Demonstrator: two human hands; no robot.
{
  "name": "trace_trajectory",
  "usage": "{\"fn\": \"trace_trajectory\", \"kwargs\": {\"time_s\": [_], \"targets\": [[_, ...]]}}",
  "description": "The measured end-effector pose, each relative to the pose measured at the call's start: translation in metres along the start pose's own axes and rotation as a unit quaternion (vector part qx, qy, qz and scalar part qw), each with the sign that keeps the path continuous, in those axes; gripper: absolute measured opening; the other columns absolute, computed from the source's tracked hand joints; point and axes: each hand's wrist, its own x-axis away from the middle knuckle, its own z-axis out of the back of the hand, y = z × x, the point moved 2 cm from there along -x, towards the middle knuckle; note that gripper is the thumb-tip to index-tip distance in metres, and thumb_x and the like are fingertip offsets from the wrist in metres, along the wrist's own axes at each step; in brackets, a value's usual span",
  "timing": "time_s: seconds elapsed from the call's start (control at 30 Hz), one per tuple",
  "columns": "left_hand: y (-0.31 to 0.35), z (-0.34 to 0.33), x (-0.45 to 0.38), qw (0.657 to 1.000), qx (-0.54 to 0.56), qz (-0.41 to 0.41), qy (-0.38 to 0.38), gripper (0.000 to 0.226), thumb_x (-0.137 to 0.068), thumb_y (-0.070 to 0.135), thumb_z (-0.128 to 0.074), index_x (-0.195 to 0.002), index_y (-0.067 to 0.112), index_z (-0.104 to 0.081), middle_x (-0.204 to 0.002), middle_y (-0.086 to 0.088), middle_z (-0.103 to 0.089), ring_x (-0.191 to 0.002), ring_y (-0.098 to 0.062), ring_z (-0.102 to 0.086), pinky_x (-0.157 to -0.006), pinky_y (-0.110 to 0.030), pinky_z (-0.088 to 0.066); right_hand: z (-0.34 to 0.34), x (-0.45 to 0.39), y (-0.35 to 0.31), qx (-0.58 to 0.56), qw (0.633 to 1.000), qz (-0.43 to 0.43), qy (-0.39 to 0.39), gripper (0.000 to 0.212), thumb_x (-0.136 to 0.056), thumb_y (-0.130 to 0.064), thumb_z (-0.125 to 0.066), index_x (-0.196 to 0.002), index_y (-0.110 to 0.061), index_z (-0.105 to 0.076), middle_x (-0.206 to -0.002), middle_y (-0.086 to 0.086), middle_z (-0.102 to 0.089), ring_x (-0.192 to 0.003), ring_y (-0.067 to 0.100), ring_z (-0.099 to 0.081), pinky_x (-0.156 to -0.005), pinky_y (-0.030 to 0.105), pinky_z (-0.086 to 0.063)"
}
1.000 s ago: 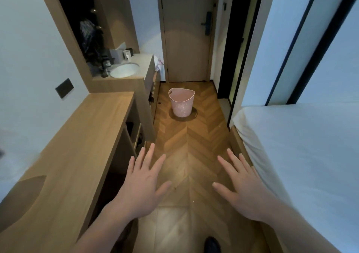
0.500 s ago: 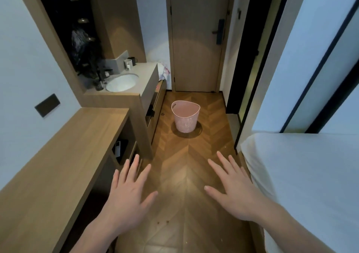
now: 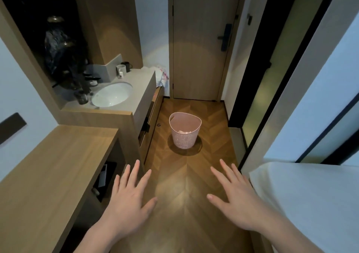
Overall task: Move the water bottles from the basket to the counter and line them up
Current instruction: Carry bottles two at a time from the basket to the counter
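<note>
You are closing on the pink basket [image 3: 185, 131], which is sitting nearer and larger than a second ago, while the wooden bench [image 3: 56, 167] is running along your left. Your left hand [image 3: 128, 198] and right hand [image 3: 236, 196] are hovering palm-down over the floor [image 3: 186, 204], each grip apart and carrying nothing. The basket is standing upright, mouth up, holding something pale; I cannot tell whether it is bottles, nor which way they are pointing.

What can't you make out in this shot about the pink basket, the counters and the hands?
Head view only:
- Pink basket: its wall hides most of the inside; something pale lies at the bottom, too small to call bottles.
- Wooden counter: near end cut off by the left edge.
- Sink counter: far items small and dim.
- Left hand, right hand: palms face away.
</note>
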Motion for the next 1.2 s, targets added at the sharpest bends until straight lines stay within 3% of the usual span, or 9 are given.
{"fn": "trace_trajectory", "kwargs": {"time_s": [0.27,0.37,0.63,0.73,0.8,0.9,1.0,1.1,1.2], "targets": [[0.019,0.049,-0.153,0.996,-0.017,-0.085,-0.008,0.08,-0.1,0.071,-0.032,-0.164,0.042,0.005,-0.165,0.006,0.038,-0.153,-0.022,0.035,-0.124,-0.048,0.019,0.031,-0.111,0.035,-0.045,0.997,-0.063,0.018,0.083,-0.097,-0.079,-0.035,-0.164,-0.052,0.006,-0.166,-0.022,0.033,-0.159,0.017,0.024,-0.123,0.042,0.011],[0.026,0.058,-0.205,0.994,-0.031,-0.106,-0.004,0.08,-0.1,0.071,-0.032,-0.165,0.041,0.004,-0.166,0.005,0.038,-0.153,-0.023,0.035,-0.124,-0.048,0.019,0.042,-0.154,0.05,-0.05,0.996,-0.074,0.02,0.083,-0.097,-0.079,-0.034,-0.164,-0.05,0.005,-0.168,-0.02,0.032,-0.159,0.018,0.023,-0.128,0.046,0.005],[0.047,0.065,-0.351,0.994,-0.037,-0.094,-0.03,0.08,-0.098,0.072,-0.032,-0.165,0.041,0.001,-0.166,0.007,0.036,-0.154,-0.023,0.033,-0.126,-0.05,0.017,0.079,-0.295,0.096,-0.076,0.994,-0.071,-0.026,0.084,-0.098,-0.077,-0.036,-0.164,-0.049,0.007,-0.167,-0.02,0.032,-0.159,0.019,0.025,-0.131,0.05,0.005],[0.051,0.06,-0.414,0.996,-0.04,-0.069,-0.046,0.09,-0.087,0.088,-0.013,-0.164,0.043,0.001,-0.167,0.007,0.035,-0.154,-0.023,0.032,-0.124,-0.049,0.019,0.093,-0.355,0.123,-0.088,0.992,-0.071,-0.051,0.085,-0.098,-0.077,-0.037,-0.164,-0.049,0.008,-0.167,-0.019,0.033,-0.158,0.018,0.025,-0.131,0.051,0.006],[0.056,0.06,-0.451,0.996,-0.035,-0.054,-0.054,0.113,-0.063,0.095,0.01,-0.164,0.044,0.003,-0.166,0.007,0.036,-0.154,-0.024,0.032,-0.123,-0.05,0.02,0.106,-0.392,0.14,-0.085,0.991,-0.072,-0.075,0.085,-0.098,-0.076,-0.036,-0.165,-0.047,0.008,-0.167,-0.018,0.033,-0.158,0.019,0.026,-0.13,0.05,0.005],[0.065,0.06,-0.5,0.997,-0.031,-0.021,-0.061,0.098,-0.078,0.091,-0.002,-0.163,0.044,0.005,-0.162,0.008,0.04,-0.154,-0.025,0.032,-0.124,-0.052,0.019,0.129,-0.446,0.162,-0.07,0.992,-0.056,-0.087,0.084,-0.099,-0.075,-0.036,-0.164,-0.048,0.01,-0.166,-0.018,0.033,-0.159,0.02,0.025,-0.129,0.05,0.004],[0.07,0.061,-0.541,0.997,-0.021,-0.012,-0.067,0.109,-0.065,0.097,0.011,-0.161,0.047,0.007,-0.164,0.008,0.038,-0.155,-0.024,0.031,-0.123,-0.05,0.019,0.148,-0.497,0.177,-0.052,0.993,-0.047,-0.092,0.082,-0.1,-0.073,-0.037,-0.165,-0.047,0.007,-0.168,-0.014,0.032,-0.158,0.021,0.026,-0.128,0.049,0.006],[0.068,0.059,-0.584,0.997,0.005,0.009,-0.071,0.087,-0.092,0.084,-0.024,-0.164,0.044,0.004,-0.166,0.009,0.036,-0.155,-0.024,0.031,-0.123,-0.049,0.018,0.162,-0.549,0.185,-0.053,0.995,-0.032,-0.084,0.082,-0.101,-0.071,-0.04,-0.166,-0.044,0.002,-0.171,-0.014,0.026,-0.159,0.02,0.023,-0.128,0.049,0.006],[0.064,0.059,-0.629,0.997,0.0,0.013,-0.078,0.083,-0.099,0.073,-0.034,-0.164,0.042,0.005,-0.166,0.008,0.037,-0.153,-0.023,0.034,-0.122,-0.048,0.02,0.174,-0.595,0.187,-0.046,0.996,-0.021,-0.077,0.081,-0.102,-0.067,-0.044,-0.167,-0.043,-0.001,-0.173,-0.014,0.022,-0.16,0.019,0.02,-0.129,0.048,0.005]]}}
